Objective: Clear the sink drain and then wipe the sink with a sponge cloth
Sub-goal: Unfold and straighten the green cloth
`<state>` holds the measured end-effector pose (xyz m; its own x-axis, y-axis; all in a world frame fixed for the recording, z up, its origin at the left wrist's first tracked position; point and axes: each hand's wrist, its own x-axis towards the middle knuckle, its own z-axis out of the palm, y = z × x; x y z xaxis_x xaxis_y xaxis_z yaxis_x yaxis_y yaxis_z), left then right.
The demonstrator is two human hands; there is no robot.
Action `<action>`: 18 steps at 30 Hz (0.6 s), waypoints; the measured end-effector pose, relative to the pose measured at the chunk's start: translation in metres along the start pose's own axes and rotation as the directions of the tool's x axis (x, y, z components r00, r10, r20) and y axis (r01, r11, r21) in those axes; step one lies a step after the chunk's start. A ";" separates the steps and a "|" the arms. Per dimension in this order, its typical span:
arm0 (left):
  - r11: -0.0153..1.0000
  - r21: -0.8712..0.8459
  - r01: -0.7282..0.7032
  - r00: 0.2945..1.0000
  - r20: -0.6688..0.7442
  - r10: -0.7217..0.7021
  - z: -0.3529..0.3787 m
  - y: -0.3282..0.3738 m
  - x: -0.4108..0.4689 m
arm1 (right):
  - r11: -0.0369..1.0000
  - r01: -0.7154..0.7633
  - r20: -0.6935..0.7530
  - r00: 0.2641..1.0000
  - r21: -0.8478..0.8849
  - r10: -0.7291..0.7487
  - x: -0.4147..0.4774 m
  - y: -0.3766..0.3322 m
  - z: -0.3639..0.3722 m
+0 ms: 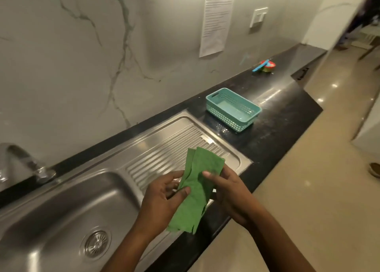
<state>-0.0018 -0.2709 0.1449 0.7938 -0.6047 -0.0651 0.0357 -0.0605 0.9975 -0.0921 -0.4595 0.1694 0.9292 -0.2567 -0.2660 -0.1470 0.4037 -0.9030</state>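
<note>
One green sponge cloth (195,191) is gripped by the left hand (161,199) and the right hand (229,191) over the front edge of the sink (61,210); one teal basket (232,124) is set well apart.

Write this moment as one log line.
left hand: holds green cloth | right hand: holds green cloth | place: over sink drainboard | wiping: not begun

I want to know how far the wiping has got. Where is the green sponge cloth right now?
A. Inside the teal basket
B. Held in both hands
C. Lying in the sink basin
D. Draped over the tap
B: the green sponge cloth is gripped by the left hand and the right hand, held up off the sink rather than lying anywhere.
</note>
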 end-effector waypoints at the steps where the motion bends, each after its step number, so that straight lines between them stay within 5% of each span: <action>1: 1.000 -0.011 0.008 0.999 0.031 -0.008 0.008 0.001 0.006 | 0.999 -0.002 -0.015 1.000 0.032 0.002 -0.004 0.001 -0.007; 9: 0.987 -0.089 0.132 0.980 0.161 -0.116 0.084 0.004 0.045 | 0.974 0.020 -0.141 0.990 0.226 0.012 -0.034 0.017 -0.083; 18: 0.992 -0.044 0.117 0.983 0.147 -0.109 0.200 0.016 0.101 | 0.996 0.084 -0.171 0.981 -0.032 -0.088 -0.031 -0.031 -0.200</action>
<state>-0.0428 -0.4916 0.1489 0.6870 -0.7048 -0.1769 0.1551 -0.0956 0.9833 -0.1839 -0.6395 0.1385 0.8669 -0.4375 -0.2390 -0.0792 0.3524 -0.9325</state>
